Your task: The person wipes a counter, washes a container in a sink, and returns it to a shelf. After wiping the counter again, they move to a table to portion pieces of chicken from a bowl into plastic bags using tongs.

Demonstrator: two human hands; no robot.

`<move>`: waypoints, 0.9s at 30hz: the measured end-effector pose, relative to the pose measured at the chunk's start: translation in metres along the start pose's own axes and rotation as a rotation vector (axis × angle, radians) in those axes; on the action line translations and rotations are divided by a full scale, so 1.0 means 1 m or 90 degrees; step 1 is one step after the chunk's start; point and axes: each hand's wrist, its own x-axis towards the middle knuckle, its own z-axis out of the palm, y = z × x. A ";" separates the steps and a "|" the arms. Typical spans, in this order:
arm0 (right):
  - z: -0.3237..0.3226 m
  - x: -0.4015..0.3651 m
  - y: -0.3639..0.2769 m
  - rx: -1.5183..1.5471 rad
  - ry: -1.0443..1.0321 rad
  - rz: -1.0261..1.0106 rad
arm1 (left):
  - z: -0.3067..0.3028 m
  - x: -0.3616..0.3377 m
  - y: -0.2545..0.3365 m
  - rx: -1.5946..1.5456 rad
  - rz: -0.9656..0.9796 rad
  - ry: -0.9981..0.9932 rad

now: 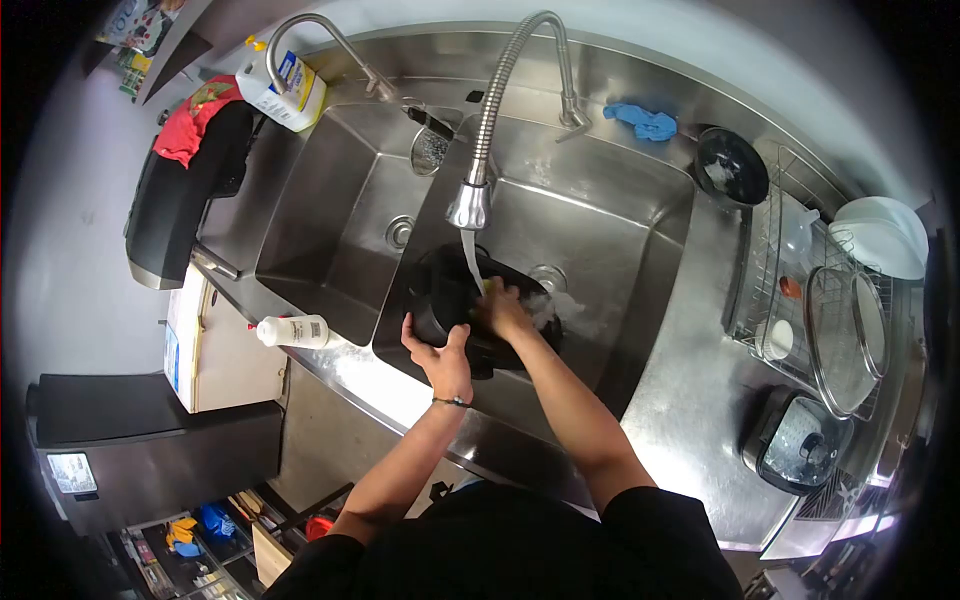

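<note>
In the right basin of the steel sink (600,230), a black pan-like item (440,295) is tilted under running water. My left hand (443,360) grips its near left edge, thumb and fingers wrapped round it. Water falls from the spring faucet (469,205) beside my right hand (505,312). That hand is bent down inside the black item, with a small yellowish thing at its fingertips that is too hidden to name. More dark surface lies below and right of my hands, and its shape is partly covered by my right forearm.
A white bottle (293,331) lies on the front left edge. Behind are a white jug (285,90) and blue cloth (642,122). On the right are a black pan (731,167), a dish rack (755,255) and a glass-lidded pot (800,440). A strainer (430,150) hangs between basins.
</note>
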 end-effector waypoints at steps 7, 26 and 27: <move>-0.023 -0.007 0.028 -0.163 -0.220 -0.247 | 0.000 0.018 0.012 0.014 0.036 0.006; -0.083 0.000 0.088 -0.266 0.218 -0.123 | 0.002 0.021 0.024 -0.013 0.075 -0.011; -0.088 0.003 0.098 -0.335 0.188 -0.042 | 0.001 0.021 0.020 0.062 0.146 -0.006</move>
